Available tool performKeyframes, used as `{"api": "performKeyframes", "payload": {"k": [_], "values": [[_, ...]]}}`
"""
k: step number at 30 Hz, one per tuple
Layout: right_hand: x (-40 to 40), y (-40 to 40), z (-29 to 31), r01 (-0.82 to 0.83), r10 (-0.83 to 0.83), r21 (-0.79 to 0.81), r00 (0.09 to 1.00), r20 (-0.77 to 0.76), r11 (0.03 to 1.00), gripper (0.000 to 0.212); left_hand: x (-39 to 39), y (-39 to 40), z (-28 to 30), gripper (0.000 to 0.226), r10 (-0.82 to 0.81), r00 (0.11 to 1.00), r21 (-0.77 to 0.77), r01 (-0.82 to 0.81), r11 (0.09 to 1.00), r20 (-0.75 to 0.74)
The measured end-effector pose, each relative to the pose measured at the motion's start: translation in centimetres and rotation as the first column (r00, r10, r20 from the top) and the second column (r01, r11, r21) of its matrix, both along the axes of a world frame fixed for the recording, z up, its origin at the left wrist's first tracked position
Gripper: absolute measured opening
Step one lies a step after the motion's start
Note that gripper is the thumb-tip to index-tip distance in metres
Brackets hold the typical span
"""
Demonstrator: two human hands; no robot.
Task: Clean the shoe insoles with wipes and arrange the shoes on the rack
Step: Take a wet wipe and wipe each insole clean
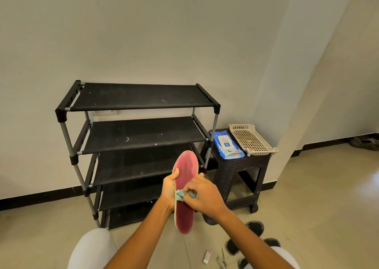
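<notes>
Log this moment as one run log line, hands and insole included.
step: wiping insole | left hand: holds pink insole upright | right hand: presses crumpled wipe on insole | shoe rack: no shoes | black shoes: floor

A pink insole [185, 188] stood upright before the black rack [139, 141], a crumpled wipe [180, 194] against it.

We have one wide-angle view, worn on our head, looking forward and down: near at hand our left hand [170, 188] and right hand [202, 197], beyond them the shoe rack [139, 133] against the wall, the stool [240, 172] to its right
</notes>
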State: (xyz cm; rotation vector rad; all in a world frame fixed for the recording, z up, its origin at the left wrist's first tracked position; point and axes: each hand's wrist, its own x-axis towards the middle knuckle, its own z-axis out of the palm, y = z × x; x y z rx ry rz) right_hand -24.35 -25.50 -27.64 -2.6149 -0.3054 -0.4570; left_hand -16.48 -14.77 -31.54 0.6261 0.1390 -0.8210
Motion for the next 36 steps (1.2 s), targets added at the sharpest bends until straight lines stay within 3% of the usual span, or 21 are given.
{"api": "performKeyframes", "payload": {"k": [1, 4, 6, 8, 10, 13, 15, 17, 19, 20, 22, 26, 29, 32, 34, 36], "values": [[0.5, -0.4, 0.2, 0.021, -0.02, -0.009, 0.999, 0.04, 1.0, 0.024, -0.1, -0.1, 0.0, 0.051, 0.007, 1.0, 0.02, -0.008, 1.0, 0.014], [3.2, -1.8, 1.5, 0.31, -0.32, 0.098, 0.941, 0.109, 0.946, 0.018, -0.3, -0.6, 0.5, 0.04, 0.033, 0.998, 0.049, -0.036, 0.998, 0.054], [4.7, -2.4, 1.8, 0.385, -0.385, 0.022, 0.918, 0.095, 0.923, 0.024, -0.2, -0.8, 1.1, 0.038, 0.027, 0.995, 0.105, -0.037, 0.994, 0.093], [4.9, -2.2, 1.4, 0.362, -0.358, -0.054, 0.931, 0.072, 0.931, 0.029, 0.0, -0.7, 1.6, 0.039, -0.03, 0.991, 0.15, 0.011, 0.989, 0.127], [4.0, -1.2, 0.2, 0.309, -0.307, -0.019, 0.949, 0.068, 0.951, 0.029, 0.2, -0.2, 2.0, 0.045, -0.054, 0.99, 0.179, 0.03, 0.983, 0.13], [1.7, 0.3, -1.5, 0.122, -0.125, 0.055, 0.991, 0.056, 0.991, 0.029, 0.9, 0.5, 1.6, 0.055, -0.012, 0.995, 0.201, -0.009, 0.98, 0.101], [0.1, 0.6, -1.5, 0.019, -0.019, -0.003, 0.998, 0.066, 1.0, 0.023, 1.0, 0.8, 1.2, 0.06, -0.019, 0.996, 0.205, 0.0, 0.979, 0.092], [0.6, -0.1, -0.8, 0.075, -0.068, -0.045, 0.988, 0.139, 0.996, 0.015, 1.0, 0.8, 1.1, 0.053, -0.039, 0.994, 0.229, 0.015, 0.973, 0.102], [2.7, -1.3, 0.2, 0.274, -0.275, 0.034, 0.941, 0.196, 0.961, 0.011, 0.4, 0.3, 1.5, 0.045, -0.072, 0.991, 0.199, 0.049, 0.979, 0.11], [3.8, -2.1, 0.7, 0.358, -0.363, 0.058, 0.916, 0.172, 0.932, 0.014, 0.2, 0.0, 1.7, 0.042, -0.06, 0.992, 0.18, 0.04, 0.983, 0.108], [5.3, -3.1, 1.0, 0.381, -0.378, 0.002, 0.915, 0.138, 0.924, 0.021, -0.1, -0.5, 2.0, 0.039, -0.053, 0.992, 0.141, 0.036, 0.989, 0.119], [3.2, -1.4, -0.2, 0.101, -0.097, -0.025, 0.987, 0.128, 0.995, 0.015, 1.1, 0.1, 2.2, 0.045, -0.09, 0.983, 0.169, 0.062, 0.984, 0.161], [1.7, -1.2, -1.7, -0.023, 0.058, -0.206, 0.984, 0.168, 0.978, 0.012, 1.8, 0.5, 1.0, 0.052, -0.065, 0.988, 0.215, 0.033, 0.976, 0.142], [3.3, -2.3, -1.6, 0.181, -0.131, -0.222, 0.966, 0.221, 0.958, 0.015, 0.6, -0.2, 0.6, 0.046, -0.101, 0.986, 0.247, 0.066, 0.967, 0.13], [4.3, -2.6, -1.2, 0.319, -0.303, -0.119, 0.943, 0.139, 0.94, 0.025, 0.2, -0.8, 0.9, 0.04, -0.097, 0.981, 0.248, 0.054, 0.967, 0.166], [4.1, -2.5, -1.2, 0.32, -0.316, -0.052, 0.945, 0.082, 0.946, 0.035, 0.2, -0.8, 1.5, 0.041, -0.09, 0.978, 0.216, 0.048, 0.975, 0.187]]}}
